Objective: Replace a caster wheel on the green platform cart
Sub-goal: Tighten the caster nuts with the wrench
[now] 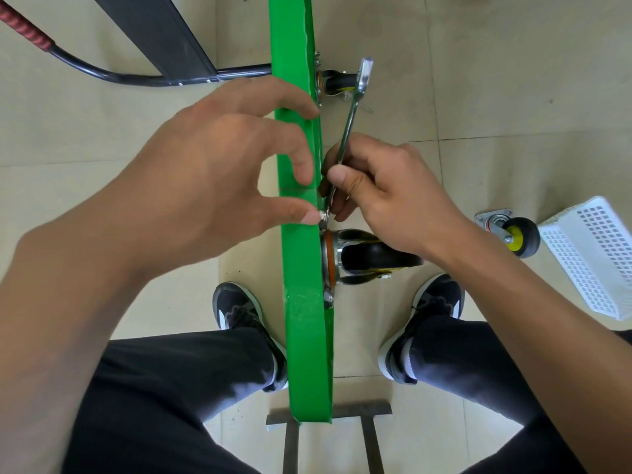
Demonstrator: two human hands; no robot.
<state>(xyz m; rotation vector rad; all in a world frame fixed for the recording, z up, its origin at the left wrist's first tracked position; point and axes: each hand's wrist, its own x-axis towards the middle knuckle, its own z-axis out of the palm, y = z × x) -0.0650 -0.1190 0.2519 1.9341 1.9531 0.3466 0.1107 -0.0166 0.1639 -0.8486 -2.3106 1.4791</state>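
Observation:
The green platform cart (302, 340) stands on its edge between my feet. A black caster wheel (369, 256) with a steel fork is mounted on its right face, and a second caster (337, 84) sits farther up. My right hand (386, 196) grips a silver wrench (352, 114), whose lower end sits at a bolt just above the near caster's plate. My left hand (219, 186) reaches over the cart's edge, its thumb tip pressing on that bolt's head (322, 215) while its fingers rest on the green edge.
A loose caster with a yellow hub (513, 234) lies on the tiled floor at the right, next to a white perforated basket (588, 254). The cart's black handle (136, 77) and a dark panel lie at upper left. A metal stand (328, 425) sits below the cart.

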